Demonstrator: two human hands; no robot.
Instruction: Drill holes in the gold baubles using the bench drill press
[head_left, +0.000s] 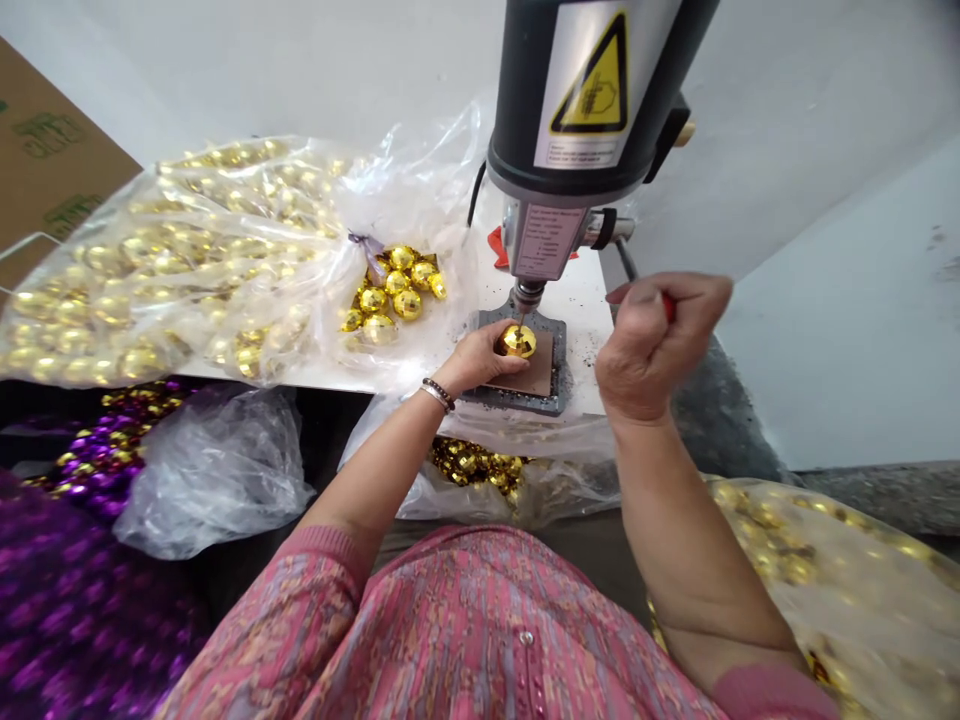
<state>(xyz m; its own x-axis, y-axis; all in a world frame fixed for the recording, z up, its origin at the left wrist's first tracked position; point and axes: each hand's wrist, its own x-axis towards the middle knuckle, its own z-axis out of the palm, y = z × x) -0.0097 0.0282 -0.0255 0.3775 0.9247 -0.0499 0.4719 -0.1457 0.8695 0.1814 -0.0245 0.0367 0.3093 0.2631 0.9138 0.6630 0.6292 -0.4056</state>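
Note:
My left hand [474, 360] is shut on a shiny gold ball ornament [518, 341], pressing it down on a brown pad [541, 366] set in a grey metal base [517, 396]. The tip of a bench drill's chuck [527, 295] sits directly above the ball, with a thin bit touching its top. My right hand [660, 345] is a closed fist around a red lever handle [668, 309] at the side of the drill head [577, 120]. A small heap of gold balls [391, 292] lies on clear plastic left of my left hand.
A large clear bag of gold balls [187, 250] covers the left of the white bench [577, 310]. Below the bench edge are bagged gold balls [472, 465] and purple-and-gold balls [105, 450]. A cardboard box [52, 150] stands at far left; a white wall rises behind.

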